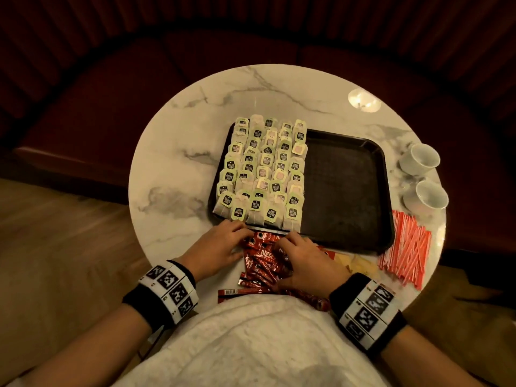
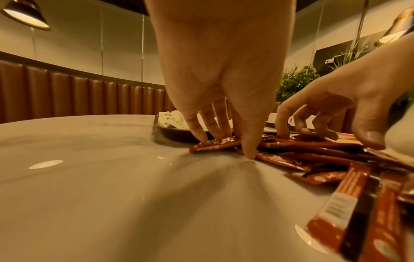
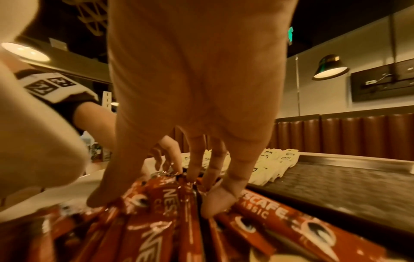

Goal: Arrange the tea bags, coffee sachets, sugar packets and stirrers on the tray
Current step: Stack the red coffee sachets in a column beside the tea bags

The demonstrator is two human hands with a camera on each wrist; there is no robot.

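A dark tray (image 1: 346,185) lies on the round marble table (image 1: 173,152). Rows of tea bags (image 1: 262,169) fill its left half; its right half is bare. A pile of red coffee sachets (image 1: 262,261) sits just in front of the tray's near edge. My left hand (image 1: 240,241) pinches the pile's left end between fingers and thumb (image 2: 248,152). My right hand (image 1: 287,255) curls over the pile's right side and grips a bunch of sachets (image 3: 161,212). Pale sugar packets (image 1: 360,263) lie right of my right hand, partly hidden. Red-and-white stirrers (image 1: 405,247) lie heaped at the right.
Two white cups (image 1: 418,160) (image 1: 427,195) stand at the table's right edge, beyond the stirrers. One loose sachet (image 1: 227,292) lies at the near table edge. A dark red bench curves behind the table. My white top covers the near rim.
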